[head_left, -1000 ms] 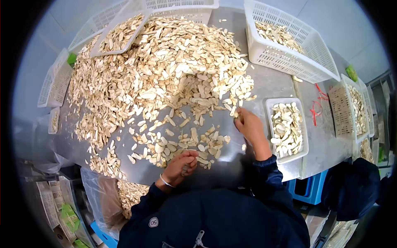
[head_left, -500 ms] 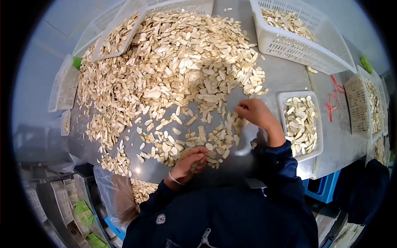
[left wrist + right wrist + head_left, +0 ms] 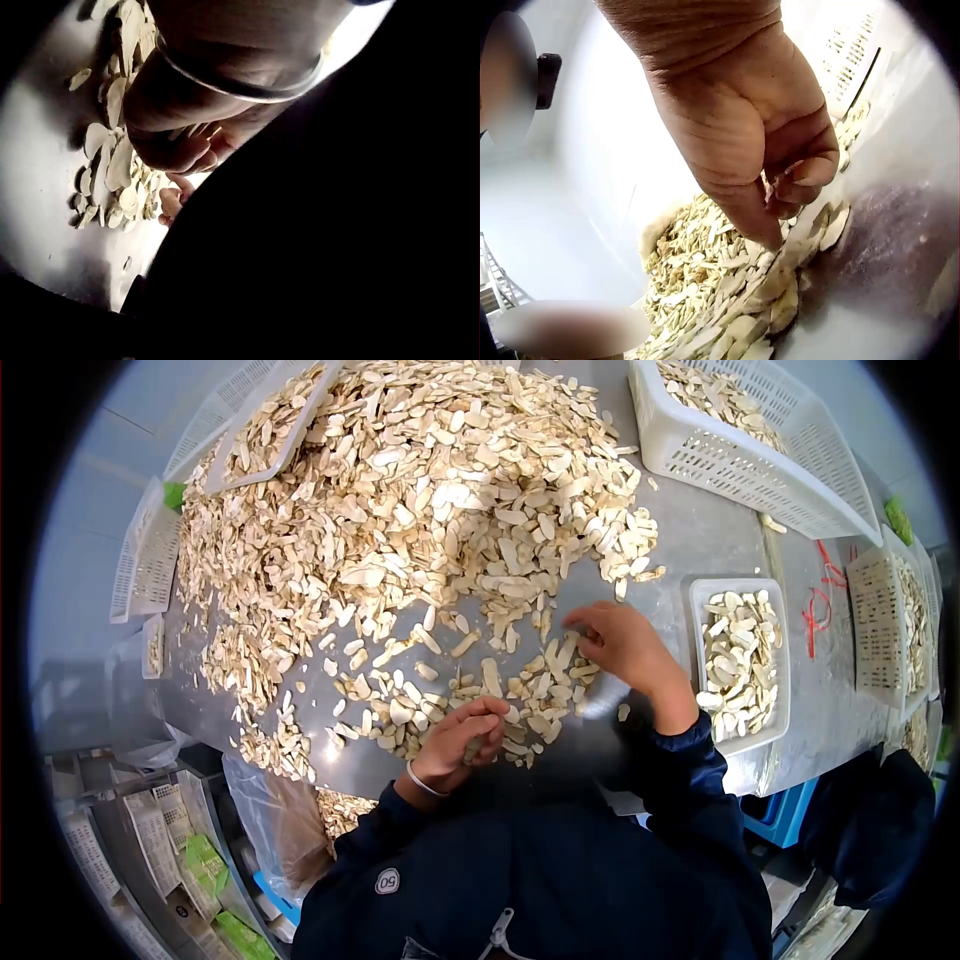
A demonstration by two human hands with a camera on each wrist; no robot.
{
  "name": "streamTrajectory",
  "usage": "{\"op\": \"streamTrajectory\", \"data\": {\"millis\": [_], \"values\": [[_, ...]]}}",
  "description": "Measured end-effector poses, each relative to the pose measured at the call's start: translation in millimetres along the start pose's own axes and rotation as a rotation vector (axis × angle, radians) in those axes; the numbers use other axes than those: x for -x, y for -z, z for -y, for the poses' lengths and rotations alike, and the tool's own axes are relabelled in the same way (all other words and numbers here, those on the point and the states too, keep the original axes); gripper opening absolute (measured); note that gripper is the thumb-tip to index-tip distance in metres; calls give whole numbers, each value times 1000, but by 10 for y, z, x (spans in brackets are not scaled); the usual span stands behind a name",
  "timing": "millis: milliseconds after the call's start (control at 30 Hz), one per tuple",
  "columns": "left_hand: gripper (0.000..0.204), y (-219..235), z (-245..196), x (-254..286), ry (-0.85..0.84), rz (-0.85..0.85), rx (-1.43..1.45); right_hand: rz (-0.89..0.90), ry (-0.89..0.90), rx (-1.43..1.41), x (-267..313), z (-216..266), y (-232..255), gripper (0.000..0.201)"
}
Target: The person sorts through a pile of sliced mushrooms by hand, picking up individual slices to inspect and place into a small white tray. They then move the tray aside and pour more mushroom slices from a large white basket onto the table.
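Observation:
Pale, oval dried slices point(image 3: 400, 710) lie loose on the metal table before me. My left hand point(image 3: 462, 742) is curled at the near edge of these slices. Thin slices point(image 3: 196, 130) show between its fingers in the left wrist view, most of them hidden by the palm. My right hand point(image 3: 628, 645) hovers at the right side of the loose slices, its thumb and index finger apart. In the right wrist view, its thumb point(image 3: 757, 221) points down at the slices and the other fingers bend loosely, with no slice visible in them.
A large heap of slices point(image 3: 400, 510) covers the far left of the table. A white tray point(image 3: 783, 690) of slices stands right of my right hand. Perforated white baskets point(image 3: 740, 475) line the back and sides. Red ties point(image 3: 815, 615) lie near the right basket point(image 3: 880, 630).
The head view has shifted. My right hand has drawn back from the heap's edge to the loose slices, and its thumb and index have parted. The left hand stays curled near the same slices.

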State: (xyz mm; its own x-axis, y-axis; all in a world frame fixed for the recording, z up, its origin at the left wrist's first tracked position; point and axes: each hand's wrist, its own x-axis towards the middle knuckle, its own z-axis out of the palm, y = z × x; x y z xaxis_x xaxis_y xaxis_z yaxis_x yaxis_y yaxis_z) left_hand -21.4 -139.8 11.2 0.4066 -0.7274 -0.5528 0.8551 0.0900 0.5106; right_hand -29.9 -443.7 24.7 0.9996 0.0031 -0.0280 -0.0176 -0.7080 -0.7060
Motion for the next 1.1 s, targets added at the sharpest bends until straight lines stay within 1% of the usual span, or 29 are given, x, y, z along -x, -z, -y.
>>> {"op": "streamTrajectory", "data": {"millis": [67, 167, 267, 367, 467, 500, 600, 700, 800, 900, 1000, 1033, 1100], "values": [[22, -2, -13, -17, -1, 20, -2, -30, 51, 40, 28, -32, -90, 26], [22, -8, -30, -18, 1, 40, 9, -10, 19, 60, 32, 33, -96, 26], [22, -19, -32, -12, 8, 18, -12, 19, 98, 76, 9, -23, -132, 21], [22, -1, 4, -22, 4, 4, -28, 110, -65, -52, -167, 192, -71, 16], [22, 7, 6, -2, 0, 15, -4, -52, 32, -20, -409, 255, -173, 17], [22, 5, 1, 15, -13, 23, 3, -67, 49, 0, -489, 307, -197, 20], [21, 10, -5, 54, -34, 22, 14, -250, 151, 95, -675, 300, -448, 22], [21, 28, 0, 76, -50, 19, 23, -193, 132, 151, -753, 278, -540, 23], [22, 97, 30, 61, -63, 44, 34, -137, 43, 22, -682, 320, -475, 22], [24, 145, 68, 5, -81, 67, 89, -56, 36, -36, -579, 316, -385, 23], [28, 92, 20, -27, -97, 55, 143, 332, -110, -180, -453, 485, -224, 26], [29, 55, -9, -27, -100, 46, 156, 405, -72, -250, -445, 545, -177, 27], [31, -11, -38, -14, -91, -42, 138, 547, 6, -392, -443, 656, -144, 28]]}}
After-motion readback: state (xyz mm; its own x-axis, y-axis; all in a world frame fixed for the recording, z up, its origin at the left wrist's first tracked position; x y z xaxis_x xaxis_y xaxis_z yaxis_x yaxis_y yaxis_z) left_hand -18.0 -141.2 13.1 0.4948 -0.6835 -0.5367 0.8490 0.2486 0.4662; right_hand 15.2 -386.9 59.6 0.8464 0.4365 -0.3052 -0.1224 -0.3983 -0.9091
